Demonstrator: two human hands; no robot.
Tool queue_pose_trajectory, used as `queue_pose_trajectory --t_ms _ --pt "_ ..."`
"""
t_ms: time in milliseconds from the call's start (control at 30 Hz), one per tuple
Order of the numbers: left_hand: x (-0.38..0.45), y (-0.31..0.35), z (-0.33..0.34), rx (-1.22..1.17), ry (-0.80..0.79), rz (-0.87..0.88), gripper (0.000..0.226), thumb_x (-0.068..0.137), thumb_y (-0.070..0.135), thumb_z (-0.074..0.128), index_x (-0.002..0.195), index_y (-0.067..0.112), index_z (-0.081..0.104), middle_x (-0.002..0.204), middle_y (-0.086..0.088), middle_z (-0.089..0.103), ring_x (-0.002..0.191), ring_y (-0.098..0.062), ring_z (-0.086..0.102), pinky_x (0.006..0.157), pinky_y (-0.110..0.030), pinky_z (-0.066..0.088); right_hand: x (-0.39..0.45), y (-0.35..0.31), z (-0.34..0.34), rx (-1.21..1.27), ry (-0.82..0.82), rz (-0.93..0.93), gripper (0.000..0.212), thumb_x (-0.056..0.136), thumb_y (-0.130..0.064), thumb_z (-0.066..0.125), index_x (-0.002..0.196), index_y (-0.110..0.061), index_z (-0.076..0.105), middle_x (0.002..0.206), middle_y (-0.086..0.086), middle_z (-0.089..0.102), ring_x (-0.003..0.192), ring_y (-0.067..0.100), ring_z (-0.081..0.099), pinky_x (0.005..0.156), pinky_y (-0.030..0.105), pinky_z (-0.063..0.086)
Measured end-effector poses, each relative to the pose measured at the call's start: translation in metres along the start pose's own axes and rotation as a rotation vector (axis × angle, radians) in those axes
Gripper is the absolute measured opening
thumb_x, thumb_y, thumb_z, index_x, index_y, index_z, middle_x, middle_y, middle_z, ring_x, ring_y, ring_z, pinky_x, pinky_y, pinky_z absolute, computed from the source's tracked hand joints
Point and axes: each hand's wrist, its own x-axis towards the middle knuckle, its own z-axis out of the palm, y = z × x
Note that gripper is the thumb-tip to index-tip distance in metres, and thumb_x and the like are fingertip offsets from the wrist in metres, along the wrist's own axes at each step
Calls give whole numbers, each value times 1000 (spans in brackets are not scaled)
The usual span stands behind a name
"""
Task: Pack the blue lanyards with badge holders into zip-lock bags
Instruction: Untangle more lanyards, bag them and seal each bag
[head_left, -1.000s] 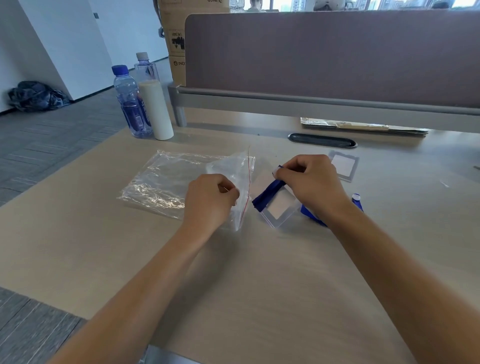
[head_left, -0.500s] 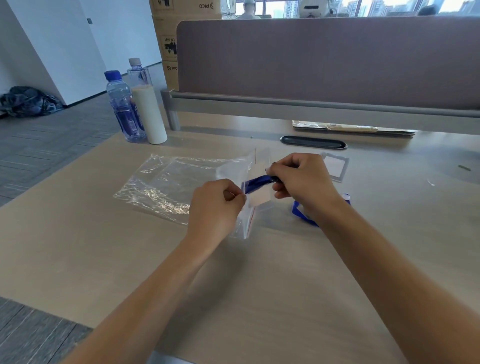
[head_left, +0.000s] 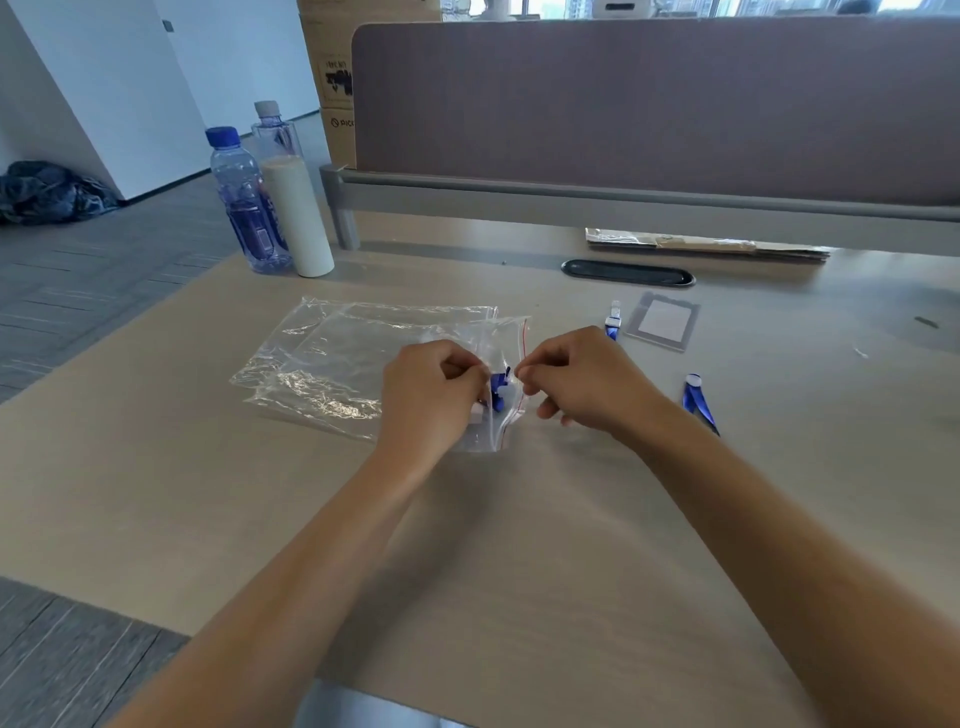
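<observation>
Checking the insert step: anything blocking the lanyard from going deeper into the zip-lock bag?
Nothing visible blocks it. The blue lanyard already sits just inside the bag mouth, which the left hand and right hand pinch on either side. The left hand hides part of the bag's inside, so that stretch cannot be checked.

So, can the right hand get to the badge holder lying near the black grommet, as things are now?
Probably yes, but not at once. The badge holder lies flat and uncovered on the desk beyond the right hand, with nothing between them. That hand now pinches the zip-lock bag, so it would have to let go first.
</observation>
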Motion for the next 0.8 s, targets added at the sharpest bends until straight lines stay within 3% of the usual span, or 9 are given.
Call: queue_pose_trajectory --t_ms 133,200,333,400,500,600,700,800 --pt "5 7 -3 -74 -5 -31 12 84 10 71 74 16 75 63 3 73 60 -10 71 65 -25 55 -25 -2 -1 0 -106 93 31 97 -46 65 100 -16 73 74 2 79 51 15 68 49 24 50" --pt "5 13 -3 -123 -8 -37 14 84 5 69 74 12 75 62 1 73 58 -12 71 63 -26 59 -38 -1 3 57 -184 142 33 93 -50 70 103 -19 70 76 4 79 54 18 73 50 24 50" --pt "5 16 5 -266 -93 -50 10 82 5 67 75 7 74 66 -8 74 60 -26 72 72 -42 64 -48 7 7 313 -85 120 12 91 -18 76 99 -9 74 86 10 80 60 22 74 51 25 54" --pt "3 17 9 -225 -136 -20 10 85 12 72 76 8 74 66 -5 74 55 -20 70 69 -38 63 -53 10 3 352 -45 122 7 91 -8 73 96 -5 75 87 12 79 61 21 74 53 26 57" --pt "11 18 11 -150 -105 69 16 91 16 70 78 7 72 69 0 72 52 -8 64 56 -24 55 -66 21 -4 313 -9 153 6 92 -6 71 94 -4 76 85 9 79 59 19 73 50 23 54" --pt "32 16 19 147 -160 237 15 95 20 60 85 21 71 90 9 71 83 -7 63 78 -22 49 -78 34 -8 272 27 204 6 93 -9 71 94 -6 76 82 10 79 54 15 70 47 22 51" --pt "50 16 39 341 -340 239 24 97 19 52 107 9 72 113 -3 69 105 -21 61 91 -33 48 -87 44 -9 274 61 242 6 92 -8 71 93 -3 75 80 15 77 47 15 66 43 23 49" --pt "58 19 61 392 -458 192 29 95 14 47 97 -7 67 97 -21 70 82 -27 59 74 -39 50 -92 50 -11 268 68 264 6 90 -8 73 89 -2 72 74 14 76 46 17 65 41 23 46"
